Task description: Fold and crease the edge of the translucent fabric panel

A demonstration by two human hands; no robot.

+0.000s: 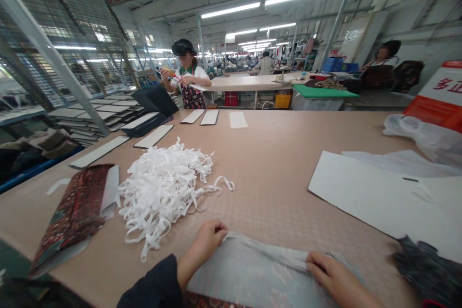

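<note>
A pale, slightly see-through fabric piece (pixel 252 269) lies at the table's front edge, with a red patterned strip showing under its lower edge. My left hand (pixel 207 240) pinches its upper left corner between thumb and fingers. Farther right, my right hand (pixel 330 274) has its fingers closed on a fold along the upper edge. Beyond my left hand is a heap of white ribbon strips (pixel 162 192), one loose end curling toward the right. Folded red patterned fabric (pixel 74 207) with a pale lining rests left of the heap.
White boards (pixel 386 197), clear plastic (pixel 422 137) and crumpled dark material (pixel 429 267) lie on the right. Several dark-edged white panels (pixel 153 136) line the table's (pixel 267 163) far left. Across it, a person (pixel 189 77) holds items in both hands.
</note>
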